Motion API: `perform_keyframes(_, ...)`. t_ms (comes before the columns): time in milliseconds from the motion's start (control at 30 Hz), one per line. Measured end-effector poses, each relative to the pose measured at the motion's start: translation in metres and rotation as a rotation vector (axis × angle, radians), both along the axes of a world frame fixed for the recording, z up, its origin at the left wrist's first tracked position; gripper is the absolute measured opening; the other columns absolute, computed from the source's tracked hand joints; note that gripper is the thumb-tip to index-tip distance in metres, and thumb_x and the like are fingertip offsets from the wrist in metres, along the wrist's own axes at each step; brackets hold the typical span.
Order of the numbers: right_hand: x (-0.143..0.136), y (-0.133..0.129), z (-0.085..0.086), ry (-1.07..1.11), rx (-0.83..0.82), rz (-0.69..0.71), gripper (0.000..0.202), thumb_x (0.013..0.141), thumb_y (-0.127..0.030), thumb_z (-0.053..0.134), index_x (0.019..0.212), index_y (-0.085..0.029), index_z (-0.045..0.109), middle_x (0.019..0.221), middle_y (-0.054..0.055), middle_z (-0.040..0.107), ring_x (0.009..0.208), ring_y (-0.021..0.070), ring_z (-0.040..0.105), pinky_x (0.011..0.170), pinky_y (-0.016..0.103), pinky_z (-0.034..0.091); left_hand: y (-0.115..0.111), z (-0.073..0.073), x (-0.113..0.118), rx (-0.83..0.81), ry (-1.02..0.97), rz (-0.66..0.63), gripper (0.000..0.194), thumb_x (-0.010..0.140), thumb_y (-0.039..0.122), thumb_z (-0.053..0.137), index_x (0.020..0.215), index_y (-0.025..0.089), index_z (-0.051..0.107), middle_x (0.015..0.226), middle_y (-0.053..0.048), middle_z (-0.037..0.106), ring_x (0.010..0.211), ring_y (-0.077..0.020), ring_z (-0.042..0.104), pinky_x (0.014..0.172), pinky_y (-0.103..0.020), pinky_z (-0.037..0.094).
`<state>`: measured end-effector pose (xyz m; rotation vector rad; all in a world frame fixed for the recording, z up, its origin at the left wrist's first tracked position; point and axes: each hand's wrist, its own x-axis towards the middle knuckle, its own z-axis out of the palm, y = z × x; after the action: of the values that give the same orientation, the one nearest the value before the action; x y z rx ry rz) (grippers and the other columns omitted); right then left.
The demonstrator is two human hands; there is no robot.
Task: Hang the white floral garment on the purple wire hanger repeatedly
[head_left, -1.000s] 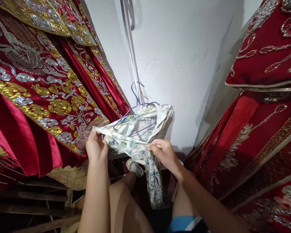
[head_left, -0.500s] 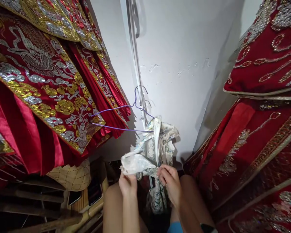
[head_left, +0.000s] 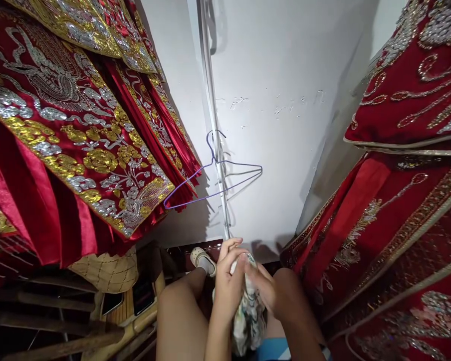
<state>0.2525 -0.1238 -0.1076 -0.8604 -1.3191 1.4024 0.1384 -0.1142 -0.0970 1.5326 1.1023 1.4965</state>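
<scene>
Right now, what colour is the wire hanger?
Purple; the hanger shows best in the head view.

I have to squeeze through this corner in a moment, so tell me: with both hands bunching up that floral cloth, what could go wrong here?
The purple wire hanger hangs bare and tilted from the white pipe; a bump might knock it off. Its open hook sits close to the beaded red garments, so it could snag the embroidery. The floral cloth trails down between the knees, with only its top bunched between the left hand and right hand, so the loose end might catch underfoot.
</scene>
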Motion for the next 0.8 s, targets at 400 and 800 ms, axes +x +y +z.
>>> perform_keyframes(400, 0.047, 0.052, 0.042, -0.275, 0.330, -0.202, 0.010, 0.069, -0.010, 0.059, 0.068, -0.021, 0.057, 0.064, -0.002, 0.053, 0.062, 0.0149, 0.048, 0.057, 0.026, 0.036, -0.026, -0.028, -0.060, -0.308, 0.462, -0.484, 0.026, 0.094, 0.034, 0.052, 0.093, 0.019, 0.074, 0.094, -0.008, 0.073, 0.089, -0.0250, 0.064, 0.088, -0.032, 0.050)
perform_keyframes(800, 0.005, 0.194, 0.079, -0.612, 0.628, -0.054, 0.052, 0.082, -0.006, 0.052, 0.132, -0.014, 0.066, 0.136, 0.014, 0.064, 0.131, 0.0302, 0.056, 0.111, 0.043, 0.040, 0.009, 0.065, -0.159, -0.152, 0.939, -0.014, 0.023, 0.084, 0.023, 0.041, 0.068, 0.020, 0.058, 0.066, -0.002, 0.064, 0.066, -0.0205, 0.058, 0.066, -0.026, 0.042)
